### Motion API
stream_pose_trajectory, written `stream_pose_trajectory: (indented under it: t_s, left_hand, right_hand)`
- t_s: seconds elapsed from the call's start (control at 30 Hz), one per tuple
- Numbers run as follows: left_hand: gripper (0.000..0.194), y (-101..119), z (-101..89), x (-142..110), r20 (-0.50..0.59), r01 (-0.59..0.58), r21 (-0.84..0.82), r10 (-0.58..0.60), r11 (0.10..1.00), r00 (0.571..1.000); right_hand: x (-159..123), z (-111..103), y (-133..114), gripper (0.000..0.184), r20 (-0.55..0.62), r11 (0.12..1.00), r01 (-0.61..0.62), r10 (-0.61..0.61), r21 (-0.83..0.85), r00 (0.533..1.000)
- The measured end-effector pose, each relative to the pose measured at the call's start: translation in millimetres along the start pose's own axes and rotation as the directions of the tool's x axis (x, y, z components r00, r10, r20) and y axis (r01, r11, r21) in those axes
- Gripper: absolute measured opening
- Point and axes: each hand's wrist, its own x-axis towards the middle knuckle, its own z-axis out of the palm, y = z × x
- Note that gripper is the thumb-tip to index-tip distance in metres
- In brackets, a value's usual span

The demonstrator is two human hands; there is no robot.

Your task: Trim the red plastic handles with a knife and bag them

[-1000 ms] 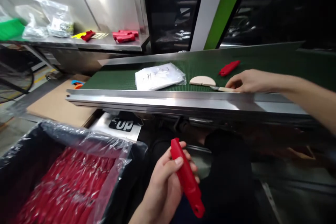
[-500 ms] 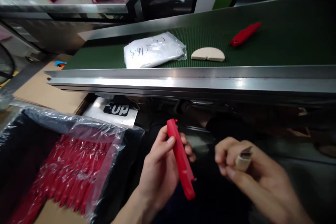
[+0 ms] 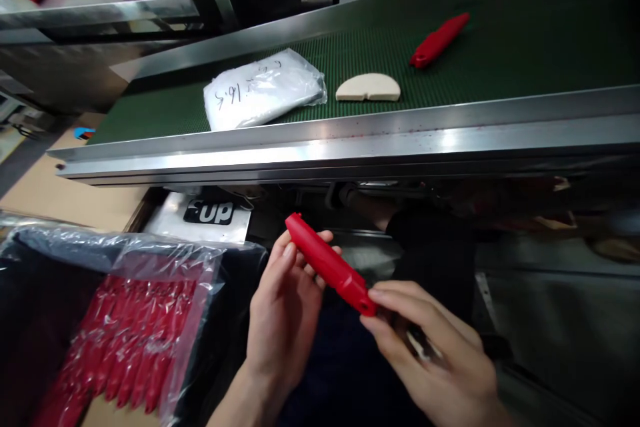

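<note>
Beyond the red part (image 3: 327,263) lie green belt (image 3: 520,40) and shelf (image 3: 105,12).

Hands (image 3: 285,310) on red part (image 3: 327,261); belt (image 3: 530,33): white packet (image 3: 265,90), beige half-disc (image 3: 369,87)

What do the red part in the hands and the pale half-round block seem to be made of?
Red part: probably moulded plastic, smooth and glossy, with soft highlights.
Half-round block: matte and pale, perhaps wood or foam; the plain surface leaves it open.
</note>
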Motion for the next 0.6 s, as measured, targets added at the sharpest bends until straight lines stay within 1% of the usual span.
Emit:
stream_pose_trajectory:
  t_s: [0.07,0.17,0.27,0.4,0.5,0.6]
  left_hand:
    - [0.02,2,-4.3,-1,-0.01,-0.046,0.095,0.047,0.994,0.999]
    - [0.021,2,-10.5,-4,-0.024,-0.093,0.2,0.1,0.975,0.995]
    - [0.021,0,-15.9,-6,-0.048,-0.099,0.206,0.111,0.974,0.993]
    - [0.025,-2,-21.0,-8,-0.104,-0.061,0.226,0.087,0.972,0.991]
    - [0.02,-3,-21.9,-9,-0.096,-0.053,0.241,0.078,0.969,0.992]
    - [0.017,-4,-21.4,-11,-0.092,-0.067,0.25,0.092,0.966,0.991]
  right_hand:
    - [2,-4,3,0.027,-0.046,0.998,-0.055,0.055,-0.004,0.997]
    - [7,-7,6,0.026,-0.055,0.989,-0.144,0.146,0.047,0.988]
    - [11,-9,6,0.024,-0.057,0.977,-0.197,0.202,0.079,0.978]
    - [14,-11,6,0.023,-0.1,0.973,-0.22,0.226,0.07,0.969]
    - [14,-13,8,0.019,-0.084,0.959,-0.272,0.278,0.076,0.957]
    - [11,-14,14,0.018,-0.041,0.929,-0.356,0.361,0.1,0.932]
